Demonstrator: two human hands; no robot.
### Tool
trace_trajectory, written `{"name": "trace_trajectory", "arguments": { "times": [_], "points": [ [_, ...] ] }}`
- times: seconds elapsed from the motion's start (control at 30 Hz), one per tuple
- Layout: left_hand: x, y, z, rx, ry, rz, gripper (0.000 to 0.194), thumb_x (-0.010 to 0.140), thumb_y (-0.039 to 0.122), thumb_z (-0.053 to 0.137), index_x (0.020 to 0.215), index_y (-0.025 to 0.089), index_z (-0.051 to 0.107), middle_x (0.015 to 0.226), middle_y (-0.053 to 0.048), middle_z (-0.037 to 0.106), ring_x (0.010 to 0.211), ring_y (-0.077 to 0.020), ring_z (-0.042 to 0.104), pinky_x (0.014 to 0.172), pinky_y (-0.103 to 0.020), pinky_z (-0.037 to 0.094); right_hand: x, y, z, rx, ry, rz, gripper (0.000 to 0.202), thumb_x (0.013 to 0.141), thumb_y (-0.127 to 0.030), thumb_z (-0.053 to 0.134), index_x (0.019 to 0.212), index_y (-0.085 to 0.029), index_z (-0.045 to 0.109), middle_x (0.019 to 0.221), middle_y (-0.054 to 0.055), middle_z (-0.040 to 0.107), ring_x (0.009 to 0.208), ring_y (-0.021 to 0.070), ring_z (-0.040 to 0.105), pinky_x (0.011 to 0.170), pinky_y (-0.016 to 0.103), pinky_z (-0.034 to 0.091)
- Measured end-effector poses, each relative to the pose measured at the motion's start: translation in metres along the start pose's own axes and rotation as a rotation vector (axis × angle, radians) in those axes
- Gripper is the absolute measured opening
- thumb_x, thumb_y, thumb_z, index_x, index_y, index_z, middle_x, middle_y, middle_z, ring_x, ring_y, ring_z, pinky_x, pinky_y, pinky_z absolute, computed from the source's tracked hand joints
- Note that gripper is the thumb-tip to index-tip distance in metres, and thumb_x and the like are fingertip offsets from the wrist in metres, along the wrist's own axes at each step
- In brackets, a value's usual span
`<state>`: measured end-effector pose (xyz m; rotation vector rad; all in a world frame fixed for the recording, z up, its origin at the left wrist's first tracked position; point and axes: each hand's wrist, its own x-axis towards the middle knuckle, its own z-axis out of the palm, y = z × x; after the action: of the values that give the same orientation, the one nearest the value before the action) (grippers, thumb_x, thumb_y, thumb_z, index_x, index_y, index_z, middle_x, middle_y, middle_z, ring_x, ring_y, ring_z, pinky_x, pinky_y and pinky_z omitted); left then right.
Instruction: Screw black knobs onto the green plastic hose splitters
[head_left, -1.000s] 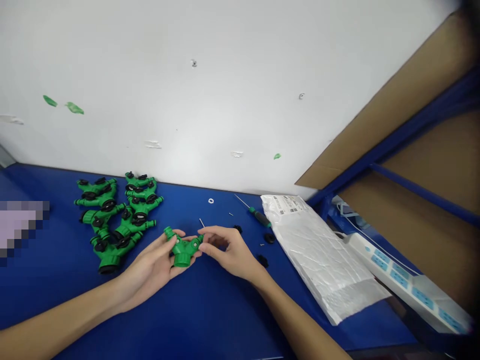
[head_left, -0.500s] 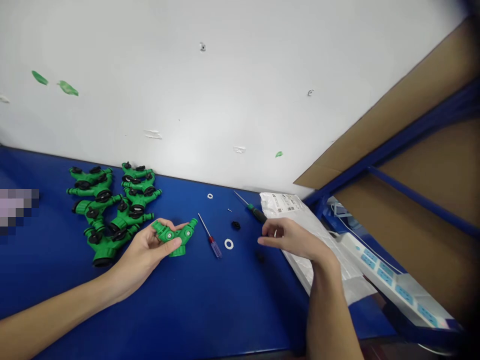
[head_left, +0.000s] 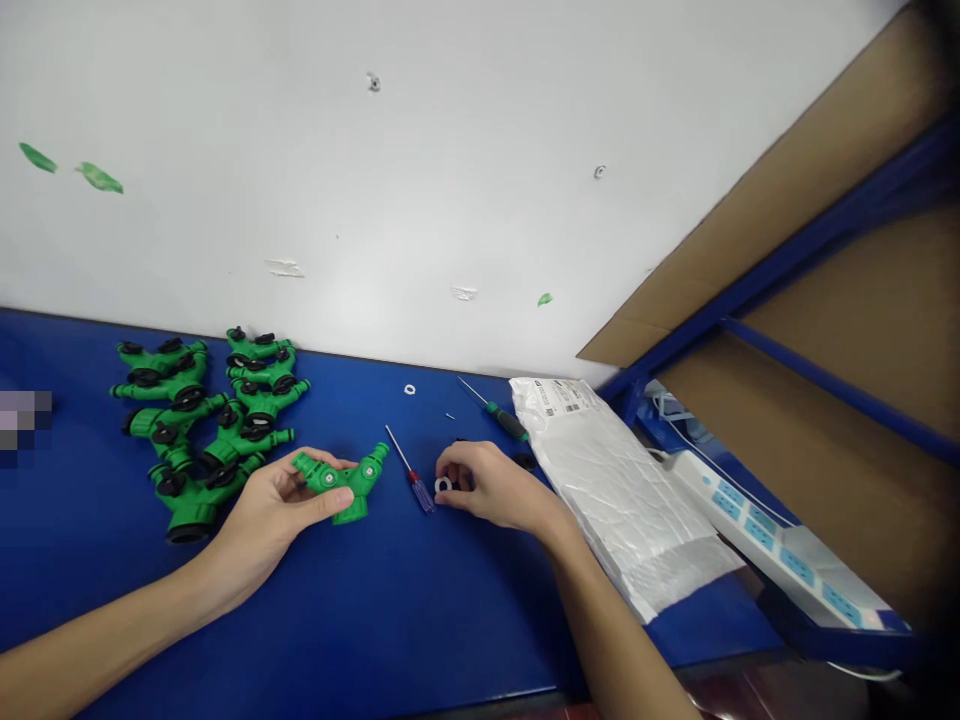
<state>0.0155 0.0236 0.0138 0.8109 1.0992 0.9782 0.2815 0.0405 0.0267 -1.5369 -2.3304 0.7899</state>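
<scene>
A green Y-shaped hose splitter (head_left: 349, 508) is gripped in my left hand (head_left: 281, 505), thumb across its front and fingers behind. It has no black levers on the two arms facing me. My right hand (head_left: 487, 485) is low over the table, thumb and index finger closed on a white ring washer (head_left: 443, 485). Just left of these fingertips lies a screwdriver with a clear purple-red handle (head_left: 424, 493). Behind the right hand a small black part (head_left: 460, 440) is mostly hidden.
Several green splitters with black levers (head_left: 196, 500) are grouped at left. Farther back lie a smaller white ring (head_left: 409, 389), a tiny screw (head_left: 450, 416) and a green-handled screwdriver (head_left: 506, 420). A white padded mailer (head_left: 622, 500) and a power strip (head_left: 772, 540) occupy the right.
My right hand has moved left from beside the mailer to the white ring washer and closed on it. The left hand still holds the splitter. The view has shifted slightly.
</scene>
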Motion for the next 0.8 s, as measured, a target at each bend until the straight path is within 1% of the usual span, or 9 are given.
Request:
{"name": "trace_trajectory", "arguments": {
  "times": [0.1, 0.13, 0.23, 0.33, 0.4, 0.47, 0.57, 0.67, 0.8],
  "points": [
    [-0.001, 0.000, -0.001, -0.043, -0.002, -0.049, 0.039, 0.052, 0.029, 0.093, 0.077, 0.018, 0.064, 0.065, 0.004, 0.065, 0.066, -0.0116, 0.062, 0.065, -0.022, 0.053, -0.001, -0.006, 0.000, 0.138, 0.082, -0.001, 0.014, 0.078, -0.028, 0.073, 0.080, -0.018, 0.064, 0.069, 0.000, 0.062, 0.061, 0.0135, 0.057, 0.056, 0.024, 0.045],
    [-0.001, 0.000, -0.001, -0.063, -0.015, -0.068, 0.038, 0.054, 0.028, 0.092, 0.074, 0.018, 0.062, 0.063, 0.004, 0.064, 0.064, -0.0115, 0.062, 0.066, -0.024, 0.054, -0.001, -0.009, 0.001, 0.216, 0.084, 0.002, 0.016, 0.079, -0.030, 0.073, 0.078, -0.017, 0.063, 0.067, 0.000, 0.063, 0.059, 0.0133, 0.058, 0.055, 0.024, 0.046],
    [-0.001, -0.002, -0.003, -0.125, -0.085, -0.093, 0.038, 0.061, 0.030, 0.089, 0.066, 0.017, 0.054, 0.067, 0.002, 0.066, 0.070, -0.0146, 0.067, 0.076, -0.032, 0.057, 0.001, -0.022, 0.010, 0.531, 0.054, 0.026, 0.024, 0.079, -0.037, 0.075, 0.074, -0.016, 0.063, 0.061, 0.000, 0.065, 0.053, 0.0120, 0.059, 0.051, 0.024, 0.047],
    [-0.001, -0.004, -0.003, -0.152, -0.110, -0.083, 0.038, 0.067, 0.031, 0.086, 0.064, 0.017, 0.051, 0.062, 0.004, 0.061, 0.067, -0.0129, 0.065, 0.078, -0.034, 0.058, 0.004, -0.041, 0.025, 0.859, 0.116, 0.008, 0.028, 0.072, -0.039, 0.081, 0.073, -0.015, 0.066, 0.058, 0.000, 0.066, 0.050, 0.0121, 0.060, 0.051, 0.025, 0.051],
    [-0.001, -0.005, -0.002, -0.158, -0.110, -0.082, 0.037, 0.068, 0.031, 0.085, 0.065, 0.017, 0.051, 0.060, 0.005, 0.059, 0.064, -0.0111, 0.063, 0.078, -0.033, 0.058, 0.005, -0.053, 0.033, 1.000, 0.163, -0.024, 0.026, 0.071, -0.037, 0.082, 0.074, -0.015, 0.068, 0.061, 0.001, 0.068, 0.052, 0.0131, 0.063, 0.054, 0.027, 0.054],
    [-0.002, -0.005, 0.000, -0.158, -0.133, -0.096, 0.037, 0.071, 0.035, 0.083, 0.065, 0.017, 0.051, 0.064, 0.003, 0.065, 0.066, -0.0125, 0.065, 0.079, -0.033, 0.057, 0.005, -0.061, 0.039, 1.071, 0.169, -0.036, 0.025, 0.069, -0.033, 0.084, 0.074, -0.015, 0.069, 0.063, 0.002, 0.070, 0.053, 0.0135, 0.065, 0.055, 0.027, 0.056],
    [-0.004, -0.005, 0.001, -0.160, -0.182, -0.131, 0.038, 0.076, 0.041, 0.078, 0.067, 0.018, 0.049, 0.073, -0.003, 0.072, 0.073, -0.0169, 0.070, 0.080, -0.033, 0.056, 0.005, -0.064, 0.046, 1.105, 0.182, -0.003, 0.024, 0.067, -0.032, 0.085, 0.072, -0.015, 0.068, 0.059, 0.001, 0.069, 0.049, 0.0117, 0.063, 0.052, 0.025, 0.055],
    [-0.004, -0.006, 0.002, -0.177, -0.208, -0.156, 0.038, 0.078, 0.041, 0.076, 0.067, 0.019, 0.048, 0.072, -0.002, 0.071, 0.074, -0.0181, 0.071, 0.077, -0.031, 0.056, 0.007, -0.062, 0.050, 1.082, 0.230, 0.021, 0.024, 0.070, -0.033, 0.083, 0.072, -0.015, 0.068, 0.055, 0.000, 0.067, 0.045, 0.0100, 0.059, 0.047, 0.023, 0.052],
    [-0.004, -0.007, 0.001, -0.186, -0.222, -0.176, 0.035, 0.080, 0.040, 0.075, 0.068, 0.018, 0.050, 0.072, -0.002, 0.070, 0.073, -0.0180, 0.071, 0.074, -0.031, 0.056, 0.008, -0.060, 0.054, 1.072, 0.250, 0.008, 0.022, 0.074, -0.034, 0.080, 0.074, -0.015, 0.068, 0.054, -0.001, 0.066, 0.045, 0.0098, 0.058, 0.045, 0.022, 0.051]
  ]
}}
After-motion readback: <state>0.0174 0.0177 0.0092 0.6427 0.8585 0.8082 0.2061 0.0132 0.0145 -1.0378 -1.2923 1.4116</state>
